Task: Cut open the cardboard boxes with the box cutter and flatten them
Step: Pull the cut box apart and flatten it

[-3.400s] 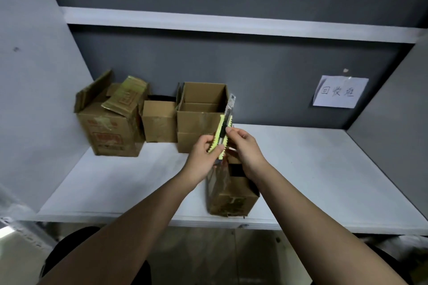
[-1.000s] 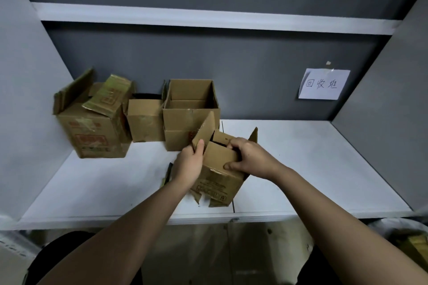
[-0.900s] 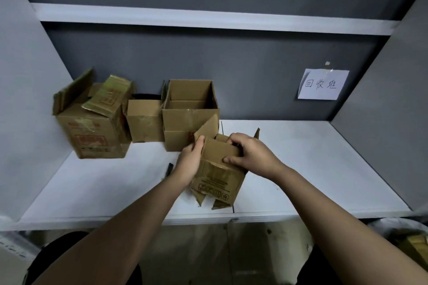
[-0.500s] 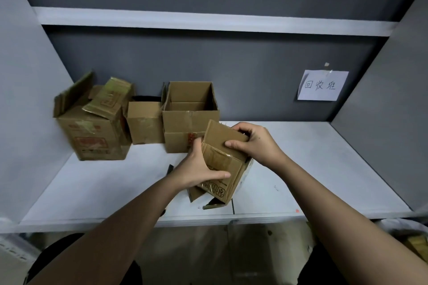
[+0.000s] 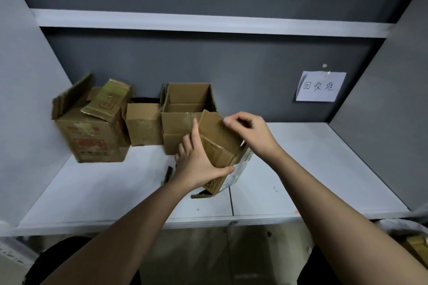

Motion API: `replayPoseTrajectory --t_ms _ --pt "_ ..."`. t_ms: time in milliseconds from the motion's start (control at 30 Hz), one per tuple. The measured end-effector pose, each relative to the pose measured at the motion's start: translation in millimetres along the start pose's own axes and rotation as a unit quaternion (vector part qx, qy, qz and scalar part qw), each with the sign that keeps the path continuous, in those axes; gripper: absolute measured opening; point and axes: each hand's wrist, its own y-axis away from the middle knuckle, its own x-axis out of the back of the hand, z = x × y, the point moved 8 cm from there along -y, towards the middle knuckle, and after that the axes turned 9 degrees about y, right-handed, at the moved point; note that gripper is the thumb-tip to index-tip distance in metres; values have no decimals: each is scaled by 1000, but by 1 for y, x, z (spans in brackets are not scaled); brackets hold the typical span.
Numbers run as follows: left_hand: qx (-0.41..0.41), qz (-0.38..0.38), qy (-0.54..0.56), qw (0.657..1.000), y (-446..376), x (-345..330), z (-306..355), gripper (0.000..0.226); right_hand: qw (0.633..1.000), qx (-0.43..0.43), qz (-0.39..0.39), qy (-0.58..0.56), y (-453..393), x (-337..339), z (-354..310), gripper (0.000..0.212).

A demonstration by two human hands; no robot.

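Both hands hold one small cardboard box (image 5: 218,146), tilted and raised a little above the white table (image 5: 301,169), near its front edge. The left hand (image 5: 196,164) grips the box from the near left side, thumb stretched along its lower front edge and forefinger pointing up along the left edge, the other fingers hidden behind the cardboard. The right hand (image 5: 250,133) pinches the top right corner of the raised flap between thumb and curled fingers; its fingertips are partly out of sight behind the flap. Pale tape or a label shows on the lower right face of the box, too blurred to read, and the underside is hidden, with a loose bottom flap just poking out beneath. Left of the left wrist, a dark slim object (image 5: 168,173) lies on the table, mostly covered by the hand; it may be the box cutter, but I cannot tell for sure. Behind, against the dark back wall, three more boxes stand: a large printed box (image 5: 92,139) with crumpled open flaps at the left, a small closed-looking box (image 5: 143,124) beside it, and an open-topped box (image 5: 185,109) whose lower right part is covered by the held one. A white paper note (image 5: 320,87) with handwritten characters is stuck to the wall at the right
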Motion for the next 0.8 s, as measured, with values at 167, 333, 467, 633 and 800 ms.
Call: replayPoseTrajectory --t_ms 167,333,467,633,800 --pt "-61 -18 45 997 6 14 -6 144 963 -106 248 -17 0 78 33 26" --pt "-166 -38 -6 985 23 16 5 143 915 -229 -80 322 -17 56 73 62" --pt "-235 -24 -11 972 31 16 18 143 875 -300 -222 308 -4 25 85 100" --pt "-243 -25 -11 970 32 25 19 143 888 -244 -198 336 -8 25 82 78" --pt "-194 -34 -4 980 24 30 4 145 935 -169 -147 273 -10 43 61 36"
